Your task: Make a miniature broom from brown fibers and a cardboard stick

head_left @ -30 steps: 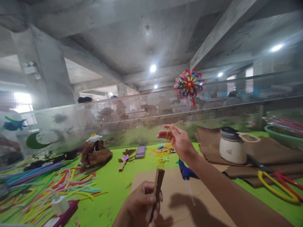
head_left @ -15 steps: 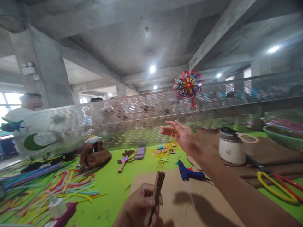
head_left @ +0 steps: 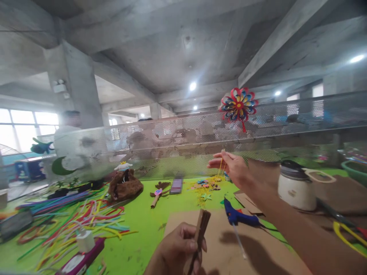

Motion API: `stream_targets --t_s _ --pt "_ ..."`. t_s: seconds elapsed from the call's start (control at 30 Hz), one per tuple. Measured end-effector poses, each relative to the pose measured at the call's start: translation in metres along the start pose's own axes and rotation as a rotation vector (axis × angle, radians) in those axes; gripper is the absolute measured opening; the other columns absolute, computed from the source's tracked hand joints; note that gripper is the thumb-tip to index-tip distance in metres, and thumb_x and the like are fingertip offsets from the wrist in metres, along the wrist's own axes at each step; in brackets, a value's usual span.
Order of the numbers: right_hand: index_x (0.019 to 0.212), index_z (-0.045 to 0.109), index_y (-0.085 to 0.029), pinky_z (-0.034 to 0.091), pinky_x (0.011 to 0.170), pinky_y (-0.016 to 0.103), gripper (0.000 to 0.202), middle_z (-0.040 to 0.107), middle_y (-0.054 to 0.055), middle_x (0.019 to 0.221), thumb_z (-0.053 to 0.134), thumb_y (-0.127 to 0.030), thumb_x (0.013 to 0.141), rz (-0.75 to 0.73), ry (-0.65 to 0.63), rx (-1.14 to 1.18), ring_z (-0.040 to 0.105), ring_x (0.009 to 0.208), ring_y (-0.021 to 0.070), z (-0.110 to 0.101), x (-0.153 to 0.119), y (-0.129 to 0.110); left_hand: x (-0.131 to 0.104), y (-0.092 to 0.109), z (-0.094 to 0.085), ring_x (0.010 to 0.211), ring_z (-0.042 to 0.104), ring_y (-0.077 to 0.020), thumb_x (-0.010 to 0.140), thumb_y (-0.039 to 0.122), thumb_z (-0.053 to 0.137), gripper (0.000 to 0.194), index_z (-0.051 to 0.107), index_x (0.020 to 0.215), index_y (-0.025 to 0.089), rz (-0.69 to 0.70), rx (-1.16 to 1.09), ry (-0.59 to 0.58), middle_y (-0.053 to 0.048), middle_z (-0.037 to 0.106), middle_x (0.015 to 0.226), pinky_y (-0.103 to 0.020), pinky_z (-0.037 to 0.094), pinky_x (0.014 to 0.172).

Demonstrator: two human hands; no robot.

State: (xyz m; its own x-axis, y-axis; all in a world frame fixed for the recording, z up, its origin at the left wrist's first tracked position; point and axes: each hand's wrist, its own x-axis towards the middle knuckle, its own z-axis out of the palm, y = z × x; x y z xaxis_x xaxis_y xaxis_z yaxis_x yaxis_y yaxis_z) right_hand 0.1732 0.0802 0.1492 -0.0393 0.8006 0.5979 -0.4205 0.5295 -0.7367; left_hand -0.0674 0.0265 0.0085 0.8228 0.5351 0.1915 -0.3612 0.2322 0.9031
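My left hand (head_left: 182, 244), low in the middle, is closed around a narrow, pleated bundle of brown paper (head_left: 203, 225) held nearly upright. My right hand (head_left: 233, 166) is raised above the far part of the table, thumb and fingertips pinching a thin yellow string (head_left: 220, 170) that hangs in a loop over the fingers. Below my right forearm lies a blue glue gun (head_left: 241, 217), a glue stick poking out of it, on a brown cardboard sheet (head_left: 180, 221). Colourful small cut-outs and yellow shreds (head_left: 205, 185) lie beyond the hands.
Chenille stems (head_left: 94, 217) and a power strip (head_left: 97, 250) lie left. A brown fabric pouch (head_left: 126, 185), a brown paper figure (head_left: 157, 194) and a phone (head_left: 176, 186) sit farther back. A white pot (head_left: 295, 191) and scissors (head_left: 341, 229) are right. A perforated screen (head_left: 172, 152) bears a paper flower (head_left: 239, 105).
The camera has turned left, so the scene sits farther right in the picture. Both hands keep their holds, on the pleated brown paper and the yellow string.
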Motion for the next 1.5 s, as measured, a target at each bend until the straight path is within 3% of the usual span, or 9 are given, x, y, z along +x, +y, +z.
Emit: stream_targets --t_s 0.17,0.33,0.63,0.97,1.17,1.33,1.43,1.5 --pt "0.083 0.063 -0.018 0.048 0.084 0.043 0.037 0.075 0.008 0.075 0.059 -0.055 0.079 0.014 -0.062 -0.253 0.072 0.075 0.0238 -0.018 0.01 -0.012 -0.002 0.001 -0.003 0.033 0.056 -0.0138 0.073 0.027 0.068 0.026 0.07 0.085 0.003 0.04 0.009 -0.003 -0.012 0.068 0.057 -0.016 0.036 0.029" --pt "0.074 0.063 -0.018 0.05 0.081 0.042 0.039 0.075 0.009 0.073 0.064 -0.057 0.073 0.028 -0.036 -0.32 0.072 0.072 0.0245 -0.028 0.014 -0.029 -0.002 0.001 -0.004 0.033 0.056 -0.013 0.073 0.03 0.07 0.028 0.07 0.084 0.004 0.018 0.025 -0.004 -0.01 0.066 0.052 -0.015 0.037 0.03" --pt "0.073 0.062 -0.017 0.053 0.08 0.04 0.026 0.075 0.008 0.07 0.055 -0.037 0.088 0.021 0.024 -0.296 0.072 0.07 0.0231 -0.043 0.038 -0.05 -0.003 0.001 0.005 0.035 0.056 -0.0126 0.061 0.031 0.078 0.035 0.072 0.08 0.001 -0.049 0.025 0.056 -0.011 0.066 0.054 -0.016 0.037 0.03" --pt "0.071 0.06 -0.018 0.055 0.075 0.035 0.033 0.074 0.006 0.067 0.039 -0.022 0.096 -0.013 0.11 -0.297 0.072 0.067 0.0196 -0.052 0.075 -0.06 -0.002 0.001 0.003 0.036 0.058 -0.0143 0.067 0.031 0.074 0.031 0.069 0.082 0.004 -0.024 -0.023 -0.039 -0.012 0.067 0.056 -0.017 0.04 0.033" --pt "0.07 0.056 -0.017 0.054 0.074 0.036 0.034 0.072 0.007 0.061 0.036 -0.02 0.097 0.05 0.187 -0.344 0.071 0.061 0.0182 -0.052 0.088 -0.037 -0.002 0.001 0.006 0.036 0.057 -0.0126 0.067 0.03 0.075 0.03 0.069 0.08 0.004 0.023 -0.048 -0.073 -0.011 0.067 0.057 -0.016 0.04 0.035" --pt "0.071 0.054 -0.016 0.053 0.072 0.033 0.04 0.071 0.007 0.062 0.027 -0.022 0.1 0.228 0.219 -0.478 0.069 0.061 0.0151 -0.051 0.082 0.014 -0.001 0.006 0.01 0.036 0.058 -0.0167 0.073 0.034 0.069 0.03 0.064 0.084 0.007 0.035 -0.066 -0.154 -0.011 0.066 0.054 -0.018 0.039 0.033" --pt "0.086 0.06 -0.011 0.054 0.067 0.032 0.03 0.069 0.006 0.077 0.04 -0.03 0.098 0.419 0.167 -0.625 0.066 0.066 0.0141 -0.048 0.064 0.051 0.0 0.011 0.013 0.037 0.057 -0.0147 0.079 0.034 0.065 0.025 0.062 0.086 0.01 0.18 -0.089 -0.095 -0.007 0.065 0.054 -0.018 0.04 0.035" --pt "0.102 0.06 -0.012 0.054 0.068 0.033 0.023 0.065 0.005 0.094 0.052 -0.032 0.092 0.524 0.095 -0.731 0.064 0.076 0.0147 -0.048 0.05 0.068 0.001 0.016 0.016 0.04 0.058 -0.0131 0.081 0.034 0.063 0.024 0.061 0.088 0.011 0.3 -0.107 0.029 -0.004 0.062 0.054 -0.018 0.043 0.038"
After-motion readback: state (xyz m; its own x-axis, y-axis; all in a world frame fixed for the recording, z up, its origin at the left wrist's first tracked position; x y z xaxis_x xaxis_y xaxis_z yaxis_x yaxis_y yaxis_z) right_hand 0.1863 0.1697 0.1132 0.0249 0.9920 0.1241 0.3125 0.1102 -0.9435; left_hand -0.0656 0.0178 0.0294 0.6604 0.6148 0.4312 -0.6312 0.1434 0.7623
